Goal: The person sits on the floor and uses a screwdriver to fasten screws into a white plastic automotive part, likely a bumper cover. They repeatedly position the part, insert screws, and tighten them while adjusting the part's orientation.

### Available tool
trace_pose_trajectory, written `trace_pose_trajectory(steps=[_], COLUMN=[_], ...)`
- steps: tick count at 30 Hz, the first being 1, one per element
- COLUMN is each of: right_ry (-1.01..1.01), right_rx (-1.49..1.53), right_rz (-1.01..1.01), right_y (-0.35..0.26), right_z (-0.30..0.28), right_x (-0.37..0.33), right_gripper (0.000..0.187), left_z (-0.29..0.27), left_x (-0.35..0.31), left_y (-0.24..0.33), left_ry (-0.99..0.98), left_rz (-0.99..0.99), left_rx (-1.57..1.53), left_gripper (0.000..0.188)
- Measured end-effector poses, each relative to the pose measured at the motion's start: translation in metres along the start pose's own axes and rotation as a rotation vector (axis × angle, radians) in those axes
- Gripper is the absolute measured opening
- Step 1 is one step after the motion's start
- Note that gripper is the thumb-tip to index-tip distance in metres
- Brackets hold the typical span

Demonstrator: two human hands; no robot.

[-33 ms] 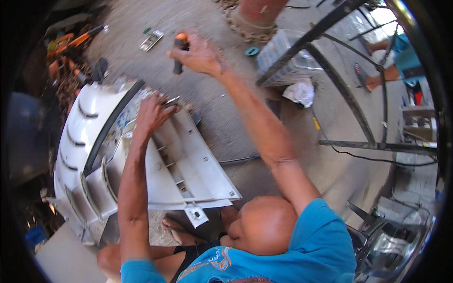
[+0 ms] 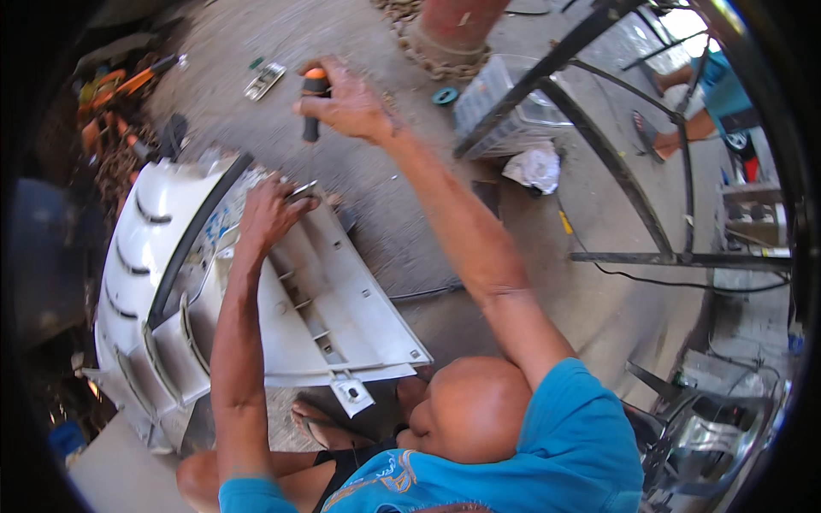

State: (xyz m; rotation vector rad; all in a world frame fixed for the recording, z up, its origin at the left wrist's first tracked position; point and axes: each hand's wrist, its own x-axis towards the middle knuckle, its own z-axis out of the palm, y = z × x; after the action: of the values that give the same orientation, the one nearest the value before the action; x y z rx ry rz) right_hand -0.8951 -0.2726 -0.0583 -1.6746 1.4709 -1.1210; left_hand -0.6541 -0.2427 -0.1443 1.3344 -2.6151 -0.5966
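Note:
My right hand (image 2: 352,101) grips a screwdriver (image 2: 313,107) with a black and orange handle, held upright above the work. Its thin shaft points down toward my left hand (image 2: 269,208). The fingers of my left hand are closed on a small flat metal piece (image 2: 303,190) at the far end of a white moulded panel (image 2: 338,256). Whether the screwdriver tip touches that piece I cannot tell. The panel, with ribs, slots and square holes, lies in front of me. Curved slots mark its glossy left section (image 2: 150,205), bordered by a dark strip.
A rusty chain (image 2: 410,43) circles a red post (image 2: 457,30). Right of it stand a clear plastic box (image 2: 513,103) and a black metal frame (image 2: 607,162). Orange-handled tools (image 2: 141,77) lie at far left. Another person's legs (image 2: 684,137) show at upper right. A cable (image 2: 658,284) crosses the floor.
The whole view has shifted slightly. The fingers of my right hand have moved around the top of the screwdriver handle. My left hand stays in place on the panel.

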Motion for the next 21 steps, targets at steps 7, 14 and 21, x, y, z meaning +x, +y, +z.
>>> trace_pose_trajectory(steps=[7, 14, 21], right_ry=[0.046, 0.024, 0.018], right_rx=[0.038, 0.318, 0.399], right_rz=[0.024, -0.016, -0.034], right_y=[0.008, -0.009, 0.027], right_z=[0.005, 0.007, 0.020], right_x=[0.005, 0.001, 0.021], right_gripper=[0.062, 0.056, 0.055], left_z=[-0.010, -0.005, 0.003], left_x=[0.002, 0.000, 0.003], left_y=[0.026, 0.022, 0.005], left_ry=[0.072, 0.083, 0.136], left_rz=[-0.059, -0.021, 0.123], left_rx=[0.030, 0.106, 0.316], left_gripper=[0.049, 0.042, 0.034])
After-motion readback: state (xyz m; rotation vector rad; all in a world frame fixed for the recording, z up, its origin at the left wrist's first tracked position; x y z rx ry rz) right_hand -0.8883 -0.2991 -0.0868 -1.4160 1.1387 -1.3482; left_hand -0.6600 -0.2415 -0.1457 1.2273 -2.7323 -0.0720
